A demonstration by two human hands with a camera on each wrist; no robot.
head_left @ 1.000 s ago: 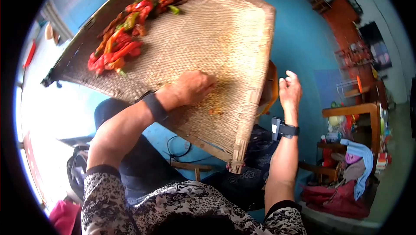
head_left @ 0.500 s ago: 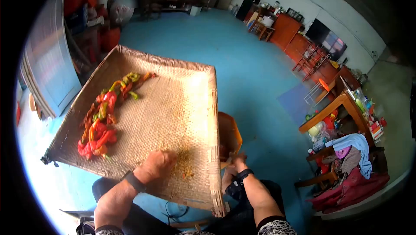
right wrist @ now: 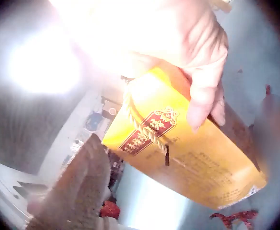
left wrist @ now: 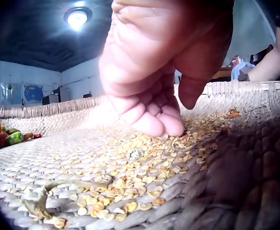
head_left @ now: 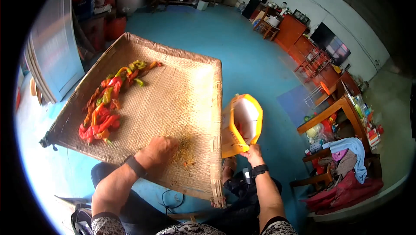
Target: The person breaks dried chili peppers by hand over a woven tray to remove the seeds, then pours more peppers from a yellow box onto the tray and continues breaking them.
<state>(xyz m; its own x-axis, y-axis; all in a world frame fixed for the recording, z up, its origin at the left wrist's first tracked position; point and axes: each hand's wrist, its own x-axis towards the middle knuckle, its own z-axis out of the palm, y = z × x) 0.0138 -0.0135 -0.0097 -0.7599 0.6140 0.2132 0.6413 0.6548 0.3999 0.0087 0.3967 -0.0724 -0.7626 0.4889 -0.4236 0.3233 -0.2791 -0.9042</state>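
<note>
My left hand (head_left: 157,150) rests low over the woven tray (head_left: 160,100), its fingers curled. In the left wrist view its fingertips touch the tray floor among flat yellow seeds (left wrist: 130,182), the thumb hanging apart. A dried stem (left wrist: 41,203) lies near them. Red, orange and green peppers (head_left: 102,118) form a long pile along the tray's left side. Beside the tray's right rim, my right hand (head_left: 252,153) grips the edge of a yellow paper gift bag (right wrist: 192,158) with a twisted cord handle. The bag's mouth is open, with small reddish pieces inside.
The tray sits above the person's knees (head_left: 138,200). At right, a wooden chair (head_left: 331,113) bears clothes (head_left: 338,191). A blue floor (head_left: 260,61) stretches to furniture (head_left: 290,29) along the far wall. A door panel (head_left: 56,57) stands at left.
The right hand, free a second ago, has taken hold of the bag's edge and raised the bag beside the tray. The left hand stays low among the seeds. The head view has tilted up.
</note>
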